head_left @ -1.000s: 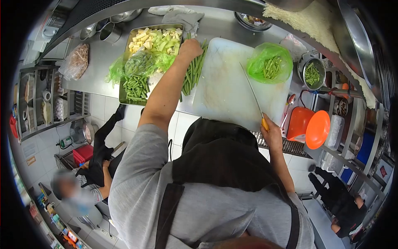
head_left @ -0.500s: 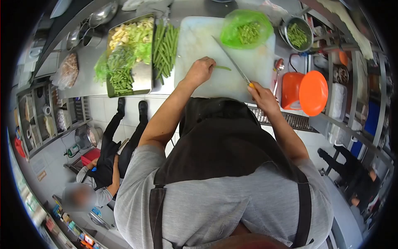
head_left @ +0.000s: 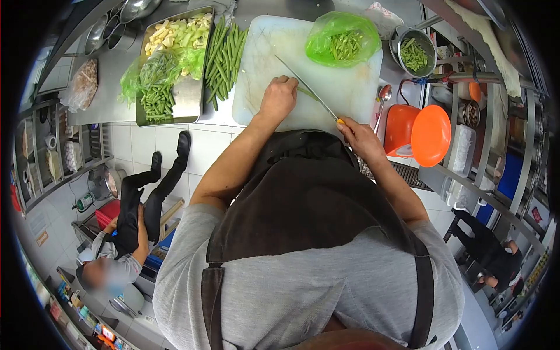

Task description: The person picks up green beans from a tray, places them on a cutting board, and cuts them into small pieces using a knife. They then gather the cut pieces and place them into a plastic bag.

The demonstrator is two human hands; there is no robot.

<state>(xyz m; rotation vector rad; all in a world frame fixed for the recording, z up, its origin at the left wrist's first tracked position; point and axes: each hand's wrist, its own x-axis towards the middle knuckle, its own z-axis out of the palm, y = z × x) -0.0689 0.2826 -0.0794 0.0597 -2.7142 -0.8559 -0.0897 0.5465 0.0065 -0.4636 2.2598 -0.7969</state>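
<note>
Knife (head_left: 326, 107), one, yellow-handled: I grip it by the handle in my right hand (head_left: 357, 135), fingers wrapped closed, at the near edge of the white cutting board (head_left: 350, 87). Its blade slants over the board, tip pointing away and leftward. Half a second ago it lay apart from the bean; now, as seen from above, the two meet just beside my left fingers. Whether the edge touches, I cannot tell.

Green bean (head_left: 304, 91), one, on the board: pinched at its left part in my left hand (head_left: 280, 95), which is nearly closed, fingers curled and bunched. A second ago that same hand was off the board, among the long beans (head_left: 224, 64); these lie in a loose heap between board and tray.

Metal tray (head_left: 186, 104), left of the heap: pale chunks (head_left: 164, 36) and light green pieces at the far end, cut beans (head_left: 156, 104) at the near end, a green plastic bag (head_left: 157, 69) between.

Green bag (head_left: 357, 24), open, on the board's far right: holds cut pieces, unchanged.

Metal pot (head_left: 430, 58), right of the board: cut green pieces inside.

Spoon (head_left: 383, 93), near the board's right edge, beside an orange container (head_left: 398, 131) and orange lid (head_left: 431, 135).
</note>
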